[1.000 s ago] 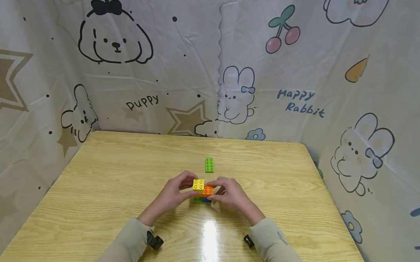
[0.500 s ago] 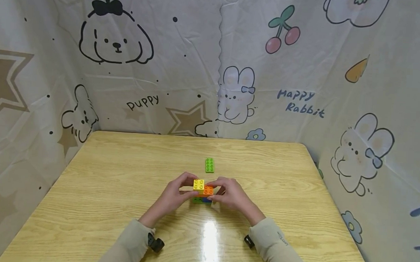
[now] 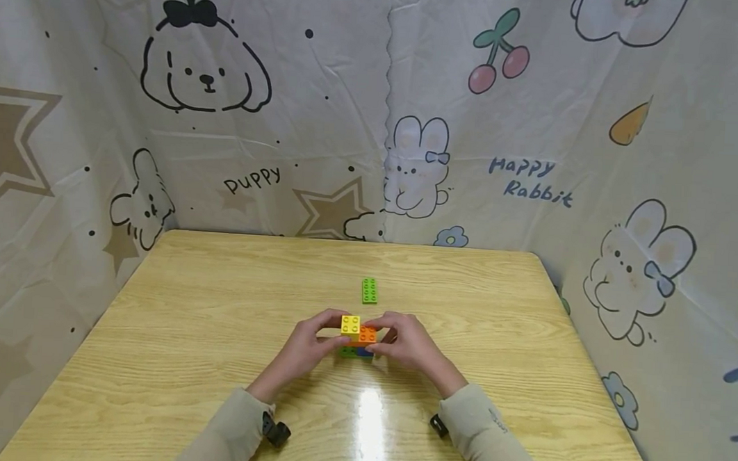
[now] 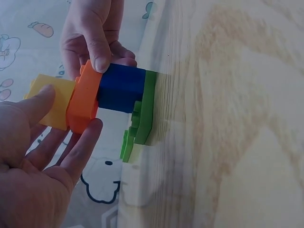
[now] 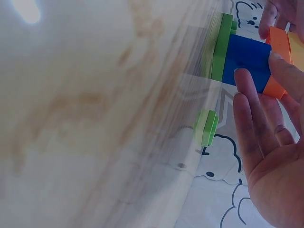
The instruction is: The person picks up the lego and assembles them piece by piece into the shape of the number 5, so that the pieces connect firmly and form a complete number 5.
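Note:
A small stack of toy building bricks stands on the table in front of me. Its base is a flat green brick (image 4: pixel 148 109), with a blue block (image 4: pixel 122 88) on one end. Across the blue block lies an orange brick (image 3: pixel 368 335), overhanging the bare studs of the base. On the overhanging end sits a yellow block (image 3: pixel 350 324). My left hand (image 3: pixel 303 347) pinches the yellow block, thumb on its near face and fingers behind. From the other side, my right hand (image 3: pixel 408 340) holds the stack at the orange brick and blue block.
Behind the stack, a loose light green brick (image 3: pixel 369 291) with studs up lies on the wooden table (image 3: pixel 229 279). A printed cloth (image 3: pixel 325 117) hangs around the back and sides. Small black devices (image 3: pixel 277 431) are worn at both cuffs.
The left hand's upper fingers have come down a little behind the yellow block. The right hand and the stack stay in place, and the head view shifts slightly.

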The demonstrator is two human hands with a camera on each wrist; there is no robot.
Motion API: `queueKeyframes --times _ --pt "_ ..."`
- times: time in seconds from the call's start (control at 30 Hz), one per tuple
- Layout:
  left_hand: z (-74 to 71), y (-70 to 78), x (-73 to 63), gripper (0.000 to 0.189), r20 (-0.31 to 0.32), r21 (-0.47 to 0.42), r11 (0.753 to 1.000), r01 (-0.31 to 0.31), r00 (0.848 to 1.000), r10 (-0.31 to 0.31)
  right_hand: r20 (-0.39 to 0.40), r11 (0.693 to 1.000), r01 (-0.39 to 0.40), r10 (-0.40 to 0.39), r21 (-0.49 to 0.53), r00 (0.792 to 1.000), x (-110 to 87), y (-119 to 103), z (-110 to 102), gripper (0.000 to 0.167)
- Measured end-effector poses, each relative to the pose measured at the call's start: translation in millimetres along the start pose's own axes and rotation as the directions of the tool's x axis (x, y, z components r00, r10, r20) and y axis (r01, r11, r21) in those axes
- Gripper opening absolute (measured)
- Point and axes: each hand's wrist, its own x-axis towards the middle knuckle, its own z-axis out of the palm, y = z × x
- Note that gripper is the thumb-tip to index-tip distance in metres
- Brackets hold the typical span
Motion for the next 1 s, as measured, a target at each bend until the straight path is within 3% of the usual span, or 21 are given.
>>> queueKeyframes --times 1.0 --pt "2.8 -0.5 -0.3 0.039 -0.031 0.021 1.0 0.01 0.999 -0.01 -0.003 1.0 -0.009 0.009 -0.001 1.0 1.0 0.1 -0.2 0.04"
